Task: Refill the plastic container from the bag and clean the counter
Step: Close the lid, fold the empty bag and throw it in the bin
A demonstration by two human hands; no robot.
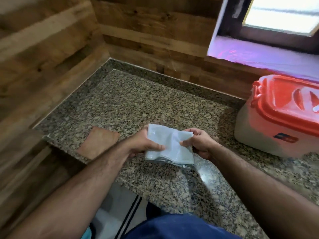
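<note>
Both hands (143, 144) (198, 144) grip folded bag (170, 147) above counter's (138, 104) front edge.

Wood-plank walls (51, 54) meet in a corner beyond and to the left of the hands. A window (283, 14) with a white sill (259, 54) sits far off to the upper right. A brown tile-like patch (98, 144) lies just left of the hands.

Folded pale blue-white plastic bag (170, 145), flattened, held just above the speckled granite counter (131, 104). Translucent plastic container (269, 133) with closed red-orange lid (290, 99) stands at right.
</note>
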